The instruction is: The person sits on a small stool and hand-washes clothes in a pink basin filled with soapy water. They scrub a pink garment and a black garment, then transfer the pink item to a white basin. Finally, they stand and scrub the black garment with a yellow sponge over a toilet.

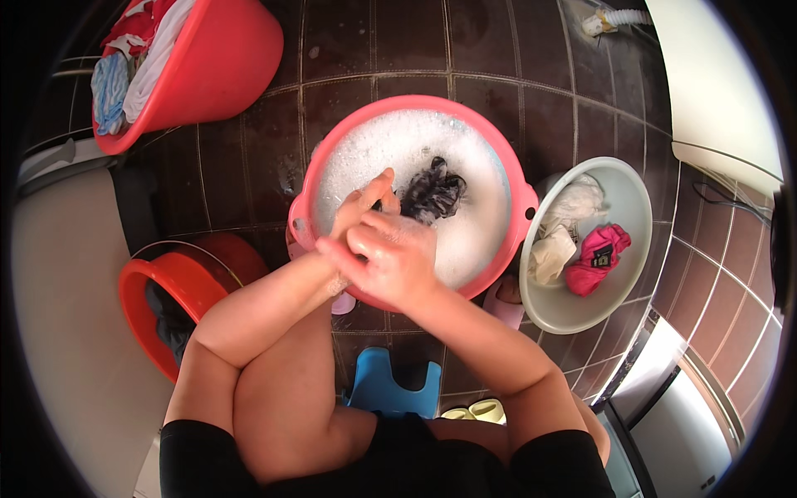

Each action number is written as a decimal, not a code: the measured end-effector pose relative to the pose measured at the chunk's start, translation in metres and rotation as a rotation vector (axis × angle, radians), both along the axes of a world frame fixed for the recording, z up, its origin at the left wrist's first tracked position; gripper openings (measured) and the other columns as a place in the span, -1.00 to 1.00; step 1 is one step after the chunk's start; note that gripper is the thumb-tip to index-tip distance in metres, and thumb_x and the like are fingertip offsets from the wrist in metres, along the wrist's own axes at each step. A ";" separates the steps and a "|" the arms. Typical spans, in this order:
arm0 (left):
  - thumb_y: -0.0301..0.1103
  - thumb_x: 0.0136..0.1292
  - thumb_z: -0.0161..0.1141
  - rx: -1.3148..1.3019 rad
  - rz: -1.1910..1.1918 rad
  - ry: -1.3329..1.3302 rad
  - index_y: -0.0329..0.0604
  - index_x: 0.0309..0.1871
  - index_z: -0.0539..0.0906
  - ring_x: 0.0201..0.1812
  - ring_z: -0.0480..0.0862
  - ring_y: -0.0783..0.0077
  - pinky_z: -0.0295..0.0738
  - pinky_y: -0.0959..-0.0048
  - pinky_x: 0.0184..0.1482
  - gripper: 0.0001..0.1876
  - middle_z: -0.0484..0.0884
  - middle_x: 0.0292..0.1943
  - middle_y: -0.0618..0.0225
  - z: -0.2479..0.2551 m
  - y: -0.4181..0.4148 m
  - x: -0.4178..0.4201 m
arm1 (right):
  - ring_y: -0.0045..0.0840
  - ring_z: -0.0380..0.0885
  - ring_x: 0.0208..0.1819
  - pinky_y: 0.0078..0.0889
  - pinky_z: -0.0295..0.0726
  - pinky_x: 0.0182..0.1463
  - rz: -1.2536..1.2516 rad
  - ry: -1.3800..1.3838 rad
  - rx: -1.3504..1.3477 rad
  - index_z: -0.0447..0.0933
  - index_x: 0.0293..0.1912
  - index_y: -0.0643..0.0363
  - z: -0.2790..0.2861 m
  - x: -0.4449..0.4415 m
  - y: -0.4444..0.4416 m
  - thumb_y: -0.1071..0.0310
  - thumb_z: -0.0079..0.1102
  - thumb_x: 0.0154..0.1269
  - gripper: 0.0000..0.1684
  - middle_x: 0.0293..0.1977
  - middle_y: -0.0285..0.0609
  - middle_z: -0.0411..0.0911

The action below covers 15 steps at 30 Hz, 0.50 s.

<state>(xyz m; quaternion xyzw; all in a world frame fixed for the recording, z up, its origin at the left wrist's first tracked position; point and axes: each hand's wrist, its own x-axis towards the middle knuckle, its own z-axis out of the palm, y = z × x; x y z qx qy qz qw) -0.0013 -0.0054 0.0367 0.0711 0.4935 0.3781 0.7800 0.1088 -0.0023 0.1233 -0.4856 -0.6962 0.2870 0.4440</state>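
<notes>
A pink plastic basin (411,103) full of white suds stands on the floor before me. Dark wet cloth (436,190) lies bunched in the foam, just beyond my hands. My left hand (367,202) is over the left part of the basin with its fingers apart, and I see nothing in it. Across its wrist lies my right hand (395,252), its fingers bent around the wrist. Suds cling to both hands, and part of the left one is hidden behind the right.
A grey-green basin (644,236) with pink cloth (598,258) and pale cloths is at the right. Red tubs with laundry stand at the upper left (230,62) and lower left (134,280). A blue plastic stool (386,398) and yellow slippers (485,411) are near my body.
</notes>
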 end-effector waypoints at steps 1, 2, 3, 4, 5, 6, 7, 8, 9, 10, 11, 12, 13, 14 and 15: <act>-0.08 0.39 0.15 0.022 0.155 -0.094 -0.23 -0.04 0.60 -0.24 0.57 0.49 0.51 0.50 -0.20 -0.64 0.59 -0.23 0.34 -0.002 -0.011 0.005 | -0.25 0.37 -0.68 -0.27 0.33 -0.60 -0.047 -0.069 -0.037 0.28 -0.70 0.12 -0.011 0.002 0.006 0.21 0.45 0.07 -0.49 -0.71 -0.19 0.29; -0.14 0.41 0.09 -0.209 0.134 0.082 -0.24 0.19 0.51 -0.07 0.58 0.41 0.54 0.45 -0.06 -0.58 0.58 -0.03 0.25 0.047 0.009 0.030 | -0.25 0.38 -0.68 -0.26 0.33 -0.61 -0.115 -0.154 -0.076 0.28 -0.70 0.11 -0.036 0.015 0.016 0.22 0.43 0.08 -0.49 -0.71 -0.20 0.31; -0.17 0.42 0.07 -0.243 0.078 0.093 -0.24 0.22 0.49 -0.05 0.58 0.40 0.54 0.44 -0.04 -0.58 0.57 -0.01 0.23 0.048 0.010 0.028 | -0.26 0.39 -0.68 -0.26 0.33 -0.61 -0.165 -0.222 -0.112 0.28 -0.71 0.11 -0.042 0.018 0.024 0.23 0.42 0.10 -0.50 -0.71 -0.20 0.32; -0.19 0.43 0.05 -0.276 0.022 0.104 -0.24 0.25 0.47 -0.02 0.58 0.40 0.54 0.44 -0.02 -0.57 0.57 0.02 0.22 0.048 0.010 0.024 | -0.26 0.43 -0.66 -0.26 0.37 -0.59 -0.174 -0.196 -0.140 0.33 -0.69 0.09 -0.043 0.013 0.022 0.27 0.34 0.17 -0.56 -0.67 -0.21 0.38; -0.21 0.44 0.04 -0.310 -0.035 0.115 -0.24 0.28 0.45 0.00 0.58 0.40 0.54 0.44 0.00 -0.56 0.56 0.04 0.20 0.048 0.010 0.021 | -0.26 0.44 -0.65 -0.26 0.39 -0.58 -0.134 -0.178 -0.099 0.36 -0.68 0.10 -0.039 0.007 0.012 0.27 0.32 0.19 -0.58 -0.66 -0.20 0.40; -0.20 0.45 0.03 -0.300 -0.021 0.095 -0.23 0.28 0.44 -0.01 0.58 0.40 0.54 0.44 -0.01 -0.56 0.57 0.03 0.23 0.043 0.007 0.020 | -0.25 0.45 -0.64 -0.26 0.40 -0.58 -0.092 -0.163 -0.062 0.38 -0.66 0.11 -0.022 0.000 0.000 0.27 0.30 0.21 -0.60 -0.64 -0.19 0.42; -0.18 0.45 0.02 -0.294 -0.011 0.079 -0.22 0.28 0.44 -0.02 0.58 0.41 0.53 0.44 -0.02 -0.56 0.57 0.01 0.25 0.041 0.001 0.019 | -0.25 0.46 -0.63 -0.26 0.41 -0.57 -0.054 -0.143 -0.029 0.40 -0.64 0.12 -0.011 -0.006 -0.008 0.27 0.28 0.22 -0.62 -0.63 -0.18 0.44; -0.17 0.46 0.02 -0.287 -0.002 0.064 -0.21 0.28 0.44 -0.03 0.58 0.42 0.53 0.44 -0.04 -0.57 0.58 0.00 0.27 0.038 -0.005 0.018 | -0.23 0.47 -0.62 -0.25 0.43 -0.54 -0.042 -0.043 -0.029 0.45 -0.61 0.14 -0.020 -0.003 -0.005 0.27 0.26 0.25 -0.66 -0.61 -0.15 0.47; -0.17 0.47 0.00 -0.334 -0.018 0.109 -0.21 0.28 0.44 -0.04 0.58 0.42 0.53 0.45 -0.05 -0.57 0.58 -0.02 0.30 0.042 -0.001 0.021 | -0.23 0.48 -0.61 -0.24 0.44 -0.53 -0.019 -0.126 -0.094 0.43 -0.62 0.15 -0.033 0.006 -0.003 0.27 0.26 0.24 -0.64 -0.61 -0.15 0.47; -0.16 0.48 -0.03 -0.386 -0.029 0.158 -0.21 0.28 0.43 -0.05 0.59 0.42 0.52 0.46 -0.07 -0.57 0.59 -0.04 0.32 0.048 0.003 0.025 | -0.24 0.49 -0.60 -0.24 0.45 -0.53 -0.069 -0.221 -0.159 0.42 -0.62 0.14 -0.042 0.015 0.007 0.27 0.26 0.24 -0.63 -0.59 -0.16 0.48; -0.16 0.50 -0.06 -0.497 -0.061 0.274 -0.21 0.29 0.42 -0.06 0.59 0.43 0.52 0.47 -0.09 -0.57 0.60 -0.07 0.34 0.055 0.010 0.030 | -0.25 0.50 -0.59 -0.23 0.46 -0.53 -0.119 -0.316 -0.224 0.40 -0.62 0.14 -0.048 0.021 0.017 0.27 0.27 0.24 -0.63 -0.58 -0.16 0.48; -0.12 0.50 -0.10 -0.404 0.005 0.028 -0.21 0.33 0.37 -0.06 0.59 0.42 0.50 0.44 -0.08 -0.53 0.61 -0.10 0.36 0.052 0.007 0.029 | -0.23 0.49 -0.59 -0.22 0.44 -0.53 -0.133 -0.327 -0.301 0.39 -0.63 0.15 -0.050 0.023 0.019 0.25 0.24 0.26 -0.60 -0.61 -0.13 0.46; -0.11 0.51 -0.10 -0.214 -0.027 0.050 -0.22 0.30 0.39 -0.07 0.59 0.43 0.50 0.43 -0.09 -0.54 0.61 -0.11 0.36 0.041 -0.004 0.023 | -0.21 0.48 -0.60 -0.20 0.43 -0.54 -0.097 -0.227 -0.210 0.39 -0.63 0.16 -0.040 0.015 0.012 0.25 0.22 0.28 -0.60 -0.62 -0.11 0.45; -0.10 0.51 -0.11 -0.025 -0.059 0.071 -0.22 0.27 0.41 -0.08 0.59 0.43 0.50 0.43 -0.10 -0.55 0.61 -0.11 0.36 0.022 -0.021 0.012 | -0.19 0.47 -0.61 -0.19 0.41 -0.54 -0.061 -0.126 -0.119 0.39 -0.63 0.16 -0.023 0.001 -0.002 0.24 0.20 0.30 -0.59 -0.64 -0.09 0.43; -0.10 0.51 -0.11 -0.005 -0.119 0.156 -0.22 0.25 0.43 -0.11 0.59 0.45 0.50 0.43 -0.10 -0.56 0.60 -0.12 0.37 0.016 -0.022 0.009 | -0.18 0.46 -0.62 -0.18 0.40 -0.55 -0.031 -0.029 -0.029 0.39 -0.63 0.17 -0.011 -0.009 -0.011 0.24 0.18 0.32 -0.58 -0.65 -0.08 0.42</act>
